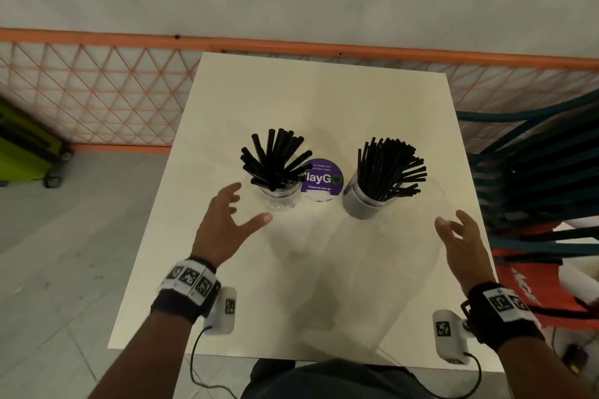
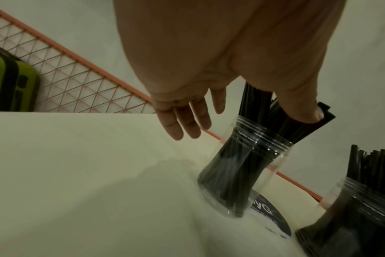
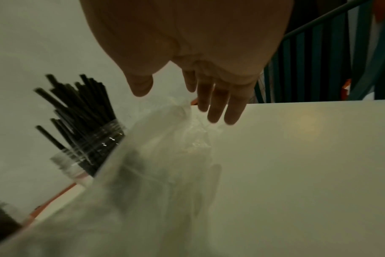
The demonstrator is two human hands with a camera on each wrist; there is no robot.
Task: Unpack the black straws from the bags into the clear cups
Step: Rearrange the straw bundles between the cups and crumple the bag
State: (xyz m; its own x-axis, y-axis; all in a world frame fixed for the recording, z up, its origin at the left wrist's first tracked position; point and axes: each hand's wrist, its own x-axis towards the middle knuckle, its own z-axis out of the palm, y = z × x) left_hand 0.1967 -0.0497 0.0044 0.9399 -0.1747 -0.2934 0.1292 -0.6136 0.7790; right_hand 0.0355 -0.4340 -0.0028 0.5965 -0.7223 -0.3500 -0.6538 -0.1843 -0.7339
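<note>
Two clear cups stand on the white desk (image 1: 227,107), each filled with black straws that fan out above the rim. The left cup (image 1: 281,196) holds thick straws (image 1: 275,160); the right cup (image 1: 363,204) holds a denser bunch of thin straws (image 1: 390,168). Between the two cups lies one round purple sticker (image 1: 322,176), partly hidden behind the left cup.

Two clear bags lie flat and crumpled on the desk in front of the cups: one (image 1: 298,243) near the middle, and a second (image 1: 411,269) to the right; their edges are faint in the head view. In the right wrist view a bag (image 3: 165,156) shows as a crumpled film under the fingers.

The left hand (image 1: 223,223) hovers just beside the left cup, fingers spread wide and holding nothing. In the left wrist view its thumb (image 2: 303,107) lies in front of the straw tops; whether it touches them cannot be told. The right hand (image 1: 460,240) hovers near the desk's right edge, fingers loose and apart, also holding nothing, well apart from the right cup.

Behind the desk runs one orange mesh fence (image 1: 97,91). One green case (image 1: 26,146) stands on the floor to the left.
</note>
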